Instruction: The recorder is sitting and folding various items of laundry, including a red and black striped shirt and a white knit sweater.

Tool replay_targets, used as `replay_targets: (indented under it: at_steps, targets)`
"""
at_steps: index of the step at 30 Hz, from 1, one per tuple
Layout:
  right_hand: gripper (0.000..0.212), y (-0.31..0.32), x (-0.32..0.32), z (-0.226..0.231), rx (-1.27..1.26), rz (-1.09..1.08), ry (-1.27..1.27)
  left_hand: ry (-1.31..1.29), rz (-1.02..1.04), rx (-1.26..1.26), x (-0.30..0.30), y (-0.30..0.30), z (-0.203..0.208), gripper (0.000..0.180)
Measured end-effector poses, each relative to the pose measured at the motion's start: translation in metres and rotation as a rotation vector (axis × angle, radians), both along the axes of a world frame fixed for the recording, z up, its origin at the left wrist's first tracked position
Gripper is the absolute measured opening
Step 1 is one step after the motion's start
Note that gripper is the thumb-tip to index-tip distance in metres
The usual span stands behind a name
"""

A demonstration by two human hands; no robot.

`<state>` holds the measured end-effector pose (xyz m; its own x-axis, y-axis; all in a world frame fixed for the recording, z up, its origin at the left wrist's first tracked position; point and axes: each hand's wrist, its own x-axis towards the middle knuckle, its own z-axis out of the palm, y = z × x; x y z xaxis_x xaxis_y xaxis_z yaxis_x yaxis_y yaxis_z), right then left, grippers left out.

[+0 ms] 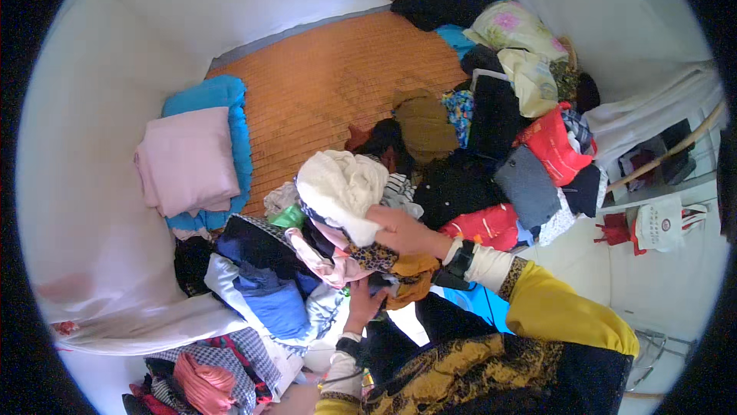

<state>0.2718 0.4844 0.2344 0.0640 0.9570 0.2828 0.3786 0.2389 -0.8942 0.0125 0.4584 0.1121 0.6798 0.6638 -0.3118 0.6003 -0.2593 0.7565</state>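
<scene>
My right hand (407,232) is closed on a cream-white cloth (342,185), which is bunched up over a heap of clothes in front of me. Lower down, my left hand (364,307) rests against the near side of the heap with its fingers stretched and apart. Close to it are a pale pink garment (326,261) and a mustard-coloured cloth (412,281). A leopard-print cloth (372,256) shows between my two hands. Both wrists have dark bands around them, below yellow sleeves.
An orange woven mat (322,69) lies beyond the heap. Folded pink bedding (190,162) sits on a blue quilt at the left. Blue and dark garments (269,300) lie left of my hands. At the right are a red bag (556,146), dark clothes and a wooden pole (668,152).
</scene>
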Motion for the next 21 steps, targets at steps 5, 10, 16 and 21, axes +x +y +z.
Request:
replay_targets:
  at_steps: [5, 10, 16, 21]
  targets:
    - [0.028, -0.055, -0.020, -0.042, -0.146, 0.274, -0.370, 0.065, 0.084, 0.029, 0.006, 0.001, -0.018, 0.072]
    - [0.034, -0.087, -0.035, -0.088, -0.417, 0.344, -0.499, 0.127, 0.027, 0.022, 0.003, -0.002, -0.009, 0.062]
    - [0.035, -0.097, -0.045, -0.070, -0.446, 0.200, -0.460, -0.082, 0.098, 0.204, -0.022, -0.043, 0.038, 0.055]
    - [0.035, -0.118, -0.028, -0.078, -0.418, 0.145, -0.518, -0.098, 0.221, 0.050, -0.056, -0.118, 0.049, 0.047]
